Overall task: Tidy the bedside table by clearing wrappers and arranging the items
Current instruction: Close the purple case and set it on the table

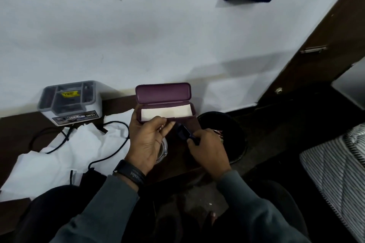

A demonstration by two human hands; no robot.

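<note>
Fingers (194, 140) of the right hand (207, 150) pinched a small dark object (182, 131) while the left hand (148, 138) gripped the open purple glasses case (164, 94) above the worktop (19, 128), so I'd guess tucking it inside was next.

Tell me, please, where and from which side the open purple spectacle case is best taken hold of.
Probably the lower tray of the purple spectacle case, pinched across its short left end, coming from the front-left. The lid stands open against the wall, so the back is blocked; the left hand already grips there.
</note>
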